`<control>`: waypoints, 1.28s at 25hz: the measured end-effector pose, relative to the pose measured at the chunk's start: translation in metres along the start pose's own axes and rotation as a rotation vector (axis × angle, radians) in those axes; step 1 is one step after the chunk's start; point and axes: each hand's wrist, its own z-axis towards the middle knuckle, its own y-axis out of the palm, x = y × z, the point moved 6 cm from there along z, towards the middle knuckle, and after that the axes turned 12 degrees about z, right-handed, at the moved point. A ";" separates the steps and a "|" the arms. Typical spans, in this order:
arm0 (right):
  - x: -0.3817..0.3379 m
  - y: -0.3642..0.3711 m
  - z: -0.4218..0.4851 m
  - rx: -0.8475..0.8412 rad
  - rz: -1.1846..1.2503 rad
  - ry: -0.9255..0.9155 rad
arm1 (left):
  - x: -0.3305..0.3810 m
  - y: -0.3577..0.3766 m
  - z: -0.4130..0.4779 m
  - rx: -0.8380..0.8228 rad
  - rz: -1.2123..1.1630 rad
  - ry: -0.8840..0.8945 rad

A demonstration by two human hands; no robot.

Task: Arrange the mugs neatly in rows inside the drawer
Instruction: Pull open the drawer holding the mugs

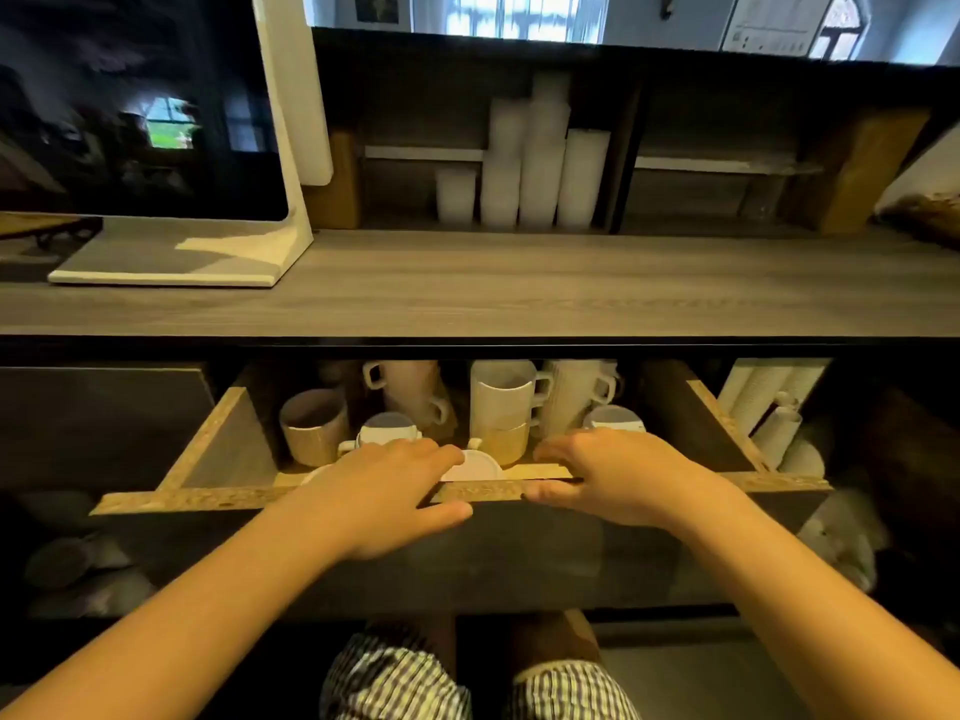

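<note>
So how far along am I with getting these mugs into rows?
Early days. Done: the drawer front stands open, mugs exposed. In hand: your left hand and right hand grip its top edge. Remaining: all the arranging; a leaning mug stack, an upright mug stack and a beige mug form no rows.

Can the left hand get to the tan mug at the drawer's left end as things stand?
Probably yes. The tan mug stands uncovered in the drawer, just beyond and left of the left hand, with clear room above. That hand grips the drawer front, so it must let go first.
</note>
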 end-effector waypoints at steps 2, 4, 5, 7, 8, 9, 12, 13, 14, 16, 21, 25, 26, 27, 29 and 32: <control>0.002 0.007 0.007 -0.039 0.071 0.010 | -0.004 0.011 0.001 -0.015 -0.012 -0.028; -0.001 0.015 0.009 -0.066 0.127 -0.021 | -0.004 0.016 -0.002 0.052 0.032 -0.046; -0.001 0.019 0.010 -0.074 0.150 -0.034 | -0.004 0.017 -0.002 0.087 0.042 -0.051; -0.003 0.025 0.007 -0.044 0.089 -0.073 | -0.004 0.019 -0.002 0.136 0.063 -0.066; -0.004 0.025 0.005 0.008 0.024 -0.100 | -0.005 0.018 -0.002 0.167 0.068 -0.087; -0.005 0.025 0.003 0.054 -0.023 -0.123 | -0.006 0.019 -0.002 0.176 0.078 -0.094; -0.006 0.025 0.003 0.099 -0.055 -0.147 | -0.004 0.020 -0.001 0.158 0.077 -0.084; -0.006 0.026 0.003 0.095 -0.054 -0.150 | -0.004 0.020 0.000 0.151 0.074 -0.079; -0.006 0.026 0.003 0.086 -0.052 -0.151 | -0.004 0.020 0.000 0.146 0.070 -0.072; -0.007 0.026 0.001 0.081 -0.035 -0.158 | -0.003 0.019 -0.001 0.135 0.059 -0.060; -0.013 0.030 -0.016 0.057 -0.043 -0.169 | 0.009 0.017 -0.017 0.149 0.067 -0.005; -0.022 0.038 -0.042 0.037 -0.079 -0.182 | 0.026 0.016 -0.042 0.140 0.120 0.030; -0.025 0.040 -0.050 0.030 -0.081 -0.184 | 0.031 0.015 -0.049 0.129 0.117 0.033; -0.028 0.042 -0.059 0.025 -0.082 -0.190 | 0.036 0.015 -0.058 0.118 0.113 0.038; -0.034 0.047 -0.077 0.013 -0.077 -0.200 | 0.047 0.014 -0.074 0.116 0.101 0.047; -0.044 0.055 -0.103 -0.009 -0.075 -0.205 | 0.062 0.014 -0.096 0.109 0.090 0.072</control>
